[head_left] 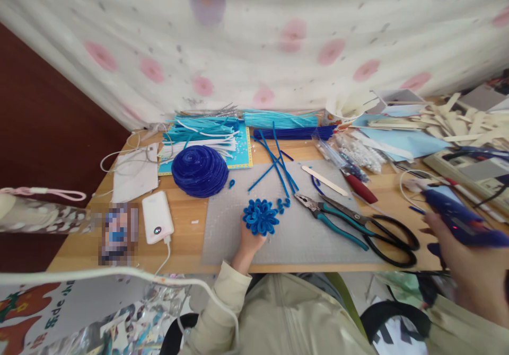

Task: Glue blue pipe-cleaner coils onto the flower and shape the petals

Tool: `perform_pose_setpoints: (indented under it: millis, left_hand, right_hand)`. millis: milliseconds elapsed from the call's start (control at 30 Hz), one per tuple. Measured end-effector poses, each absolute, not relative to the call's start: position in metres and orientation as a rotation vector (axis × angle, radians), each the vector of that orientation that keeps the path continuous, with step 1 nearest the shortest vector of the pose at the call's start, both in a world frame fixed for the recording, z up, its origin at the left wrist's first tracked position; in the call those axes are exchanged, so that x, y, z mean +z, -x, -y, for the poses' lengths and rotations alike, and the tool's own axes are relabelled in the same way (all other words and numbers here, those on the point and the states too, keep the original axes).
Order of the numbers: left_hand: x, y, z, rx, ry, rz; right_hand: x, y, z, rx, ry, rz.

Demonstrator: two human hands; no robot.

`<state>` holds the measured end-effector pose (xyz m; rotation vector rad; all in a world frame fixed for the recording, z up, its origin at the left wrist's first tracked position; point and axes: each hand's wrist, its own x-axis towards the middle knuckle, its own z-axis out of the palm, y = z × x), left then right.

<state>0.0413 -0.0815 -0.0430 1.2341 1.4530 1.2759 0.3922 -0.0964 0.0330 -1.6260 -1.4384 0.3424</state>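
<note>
Left hand (247, 242): here it is, holding the flower, but petals cover the fingertips, so their exact pose can't be told.
Flower (261, 217): blue, looped petals facing up, over the mat (238, 251)!
Right hand (471, 267): over at the table's right, fingers wrapped about the glue gun (457, 218).
Mat: pliers (328, 223) and scissors (358, 217) crossing, handles pointing right; blue stems (275, 160) crisscross beyond the flower.
Left side: the dark blue dome (200, 170) sits beyond the white power bank (156, 214).
</note>
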Motion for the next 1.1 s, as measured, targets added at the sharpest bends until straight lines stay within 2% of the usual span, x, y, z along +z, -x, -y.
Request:
perform_pose_setpoints:
  millis: [67, 133, 267, 433, 1100]
  left_hand:
    - [-0.042, -0.042, 0.082, 1.259, -1.213, -1.454]
    - [-0.042, -0.044, 0.082, 1.235, -1.197, -1.483]
    - [-0.042, -0.044, 0.084, 1.279, -1.115, -1.543]
    - [-0.040, -0.043, 0.085, 1.311, -1.192, -1.515]
    - [-0.065, -0.040, 0.086, 1.314, -1.349, -1.508]
  right_hand:
    - [0.054, -0.363, 0.110, 0.480, 1.762, 1.239]
    - [0.071, -0.331, 0.119, 0.534, 1.670, 1.213]
    - [0.083, -0.273, 0.114, 0.709, 1.347, 1.733]
    - [0.075, -0.229, 0.097, 0.667, 1.202, 2.067]
    - [0.067, -0.217, 0.095, 0.639, 1.380, 2.342]
